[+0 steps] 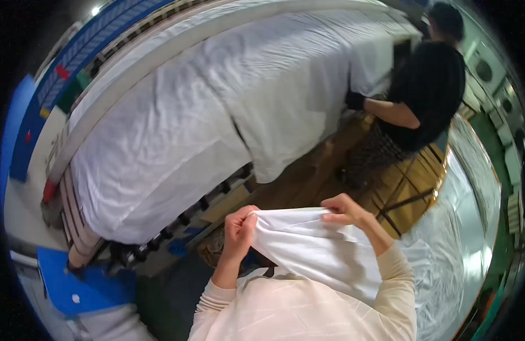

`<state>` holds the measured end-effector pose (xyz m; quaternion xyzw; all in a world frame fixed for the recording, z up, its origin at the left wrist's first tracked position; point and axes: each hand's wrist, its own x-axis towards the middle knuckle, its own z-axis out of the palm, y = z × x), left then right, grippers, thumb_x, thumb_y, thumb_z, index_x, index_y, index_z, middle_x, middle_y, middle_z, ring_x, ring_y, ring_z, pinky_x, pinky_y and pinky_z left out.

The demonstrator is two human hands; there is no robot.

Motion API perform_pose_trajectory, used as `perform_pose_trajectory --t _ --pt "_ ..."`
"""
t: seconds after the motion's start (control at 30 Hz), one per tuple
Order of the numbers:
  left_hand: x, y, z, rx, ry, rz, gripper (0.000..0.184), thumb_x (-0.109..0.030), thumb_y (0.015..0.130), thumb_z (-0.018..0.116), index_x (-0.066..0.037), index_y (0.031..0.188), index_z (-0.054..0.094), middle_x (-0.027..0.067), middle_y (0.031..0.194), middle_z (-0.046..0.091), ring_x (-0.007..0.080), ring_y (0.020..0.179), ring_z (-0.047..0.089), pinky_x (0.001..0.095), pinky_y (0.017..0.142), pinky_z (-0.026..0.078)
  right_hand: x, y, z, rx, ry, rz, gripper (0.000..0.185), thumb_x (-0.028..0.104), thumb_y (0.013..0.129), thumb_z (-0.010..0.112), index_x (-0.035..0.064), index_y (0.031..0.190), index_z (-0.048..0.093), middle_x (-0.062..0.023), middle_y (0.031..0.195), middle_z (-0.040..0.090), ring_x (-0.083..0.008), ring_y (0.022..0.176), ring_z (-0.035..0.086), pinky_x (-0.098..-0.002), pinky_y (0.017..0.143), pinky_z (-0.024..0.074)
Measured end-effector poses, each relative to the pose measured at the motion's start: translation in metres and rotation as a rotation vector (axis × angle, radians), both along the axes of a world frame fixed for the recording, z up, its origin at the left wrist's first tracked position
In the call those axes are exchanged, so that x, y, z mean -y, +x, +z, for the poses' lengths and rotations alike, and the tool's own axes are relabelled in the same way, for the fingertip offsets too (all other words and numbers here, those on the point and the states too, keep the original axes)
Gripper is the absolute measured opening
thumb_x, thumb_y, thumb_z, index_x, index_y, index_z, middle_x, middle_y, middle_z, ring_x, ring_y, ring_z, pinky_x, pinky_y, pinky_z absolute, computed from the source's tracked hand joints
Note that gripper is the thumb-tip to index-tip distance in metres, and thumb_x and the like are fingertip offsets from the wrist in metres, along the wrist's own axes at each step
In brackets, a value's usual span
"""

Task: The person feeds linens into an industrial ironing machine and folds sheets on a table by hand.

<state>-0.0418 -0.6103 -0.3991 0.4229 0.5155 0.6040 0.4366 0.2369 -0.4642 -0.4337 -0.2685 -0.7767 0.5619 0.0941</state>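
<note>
White cloth [313,244], left hand [238,232] and right hand [350,212] gripping it, lower end hidden

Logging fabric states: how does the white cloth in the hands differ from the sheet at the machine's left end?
The held cloth is stretched along its top edge between the left hand and right hand; the spread sheet touches neither. The held cloth hangs in loose folds; the spread sheet lies out over the machine. Both are white and creased.
</note>
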Motion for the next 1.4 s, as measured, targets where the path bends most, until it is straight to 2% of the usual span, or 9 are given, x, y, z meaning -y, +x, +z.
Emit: perform_pose_trajectory --t 0.13,0.27,0.4,0.53,0.97,1.2,1.23,1.3,1.4 --pt "0.013 -0.077 -0.003 -0.538 0.223 0.303 0.017 -0.003 0.088 0.051 -0.001 0.071 0.05 0.0039 0.062 0.044 0.0102 0.054 0.04 0.0252 0.05 0.033 -0.03 -0.063 0.053 0.081 0.731 0.022 0.044 0.033 0.063 0.085 0.0037 0.07 0.053 -0.0101 0.061 0.05 -0.0281 0.054 0.051 -0.0356 0.051 0.0421" --pt "0.037 -0.143 0.015 -0.803 0.31 0.656 0.014 -0.002 0.086 0.056 -0.001 0.074 0.05 0.0083 0.06 0.04 0.0207 0.048 0.041 0.0306 0.046 0.033 -0.032 -0.124 0.091 0.471 0.988 0.091 0.044 0.045 0.062 0.081 0.0076 0.069 0.06 -0.0074 0.065 0.06 -0.0289 0.063 0.059 -0.039 0.061 0.0451" --pt "0.082 -0.194 0.03 -0.999 0.409 0.941 0.009 0.002 0.084 0.052 0.001 0.075 0.052 0.0137 0.066 0.052 0.0275 0.054 0.053 0.0337 0.051 0.044 -0.045 -0.132 0.069 0.349 1.164 0.12 0.037 0.035 0.062 0.083 0.007 0.072 0.061 -0.0079 0.07 0.061 -0.0275 0.067 0.06 -0.0387 0.065 0.0467" --pt "0.134 -0.238 0.022 -1.142 0.468 1.077 0.008 0.002 0.082 0.052 0.001 0.074 0.05 0.012 0.064 0.05 0.0288 0.054 0.052 0.0352 0.052 0.046 -0.038 -0.136 0.036 0.31 0.778 -0.155 0.028 0.008 0.059 0.082 0.0047 0.072 0.057 -0.0082 0.07 0.058 -0.0262 0.063 0.058 -0.0353 0.058 0.0464" --pt "0.241 -0.326 0.007 -1.603 0.497 1.136 0.026 -0.021 0.088 0.056 -0.003 0.071 0.047 0.009 0.061 0.047 0.0256 0.05 0.05 0.0345 0.045 0.044 -0.005 -0.204 0.083 0.015 1.143 -0.04 0.054 0.03 0.045 0.093 0.005 0.062 0.048 -0.0043 0.058 0.045 -0.0183 0.051 0.046 -0.031 0.047 0.036" --pt "0.281 -0.296 -0.02 -1.49 0.448 1.063 0.025 -0.019 0.087 0.051 -0.003 0.068 0.044 0.0084 0.059 0.044 0.024 0.047 0.043 0.0342 0.044 0.043 -0.022 -0.177 0.029 -0.32 0.41 0.004 0.065 0.056 0.058 0.086 0.0061 0.058 0.044 -0.0018 0.049 0.032 -0.0094 0.045 0.029 -0.0272 0.042 0.0251" --pt "0.281 -0.295 -0.018 -1.464 0.437 1.048 0.024 -0.018 0.087 0.051 -0.003 0.068 0.044 0.0084 0.059 0.043 0.0241 0.047 0.043 0.0342 0.045 0.043 -0.013 -0.188 0.038 -0.434 0.392 -0.026 0.059 0.05 0.075 0.078 0.0061 0.058 0.042 -0.0007 0.047 0.029 -0.0079 0.045 0.025 -0.0264 0.041 0.0227" --pt "0.274 -0.297 0.0 -1.588 0.377 1.092 0.024 -0.017 0.087 0.051 -0.003 0.069 0.045 0.0085 0.059 0.042 0.0245 0.047 0.043 0.0339 0.045 0.041 -0.028 -0.193 0.035 -0.31 0.8 -0.182 0.046 0.027 0.09 0.065 0.0045 0.058 0.041 -0.0009 0.049 0.03 -0.0077 0.045 0.025 -0.027 0.042 0.0216" --pt "0.256 -0.325 0.008 -1.648 0.422 1.123 0.023 -0.015 0.088 0.052 -0.001 0.071 0.045 0.0104 0.06 0.041 0.0297 0.049 0.045 0.0374 0.045 0.037 -0.033 -0.233 0.053 -0.321 1.298 -0.343 0.043 0.024 0.09 0.066 0.0048 0.059 0.043 -0.0049 0.051 0.034 -0.0129 0.042 0.031 -0.0298 0.041 0.0266"
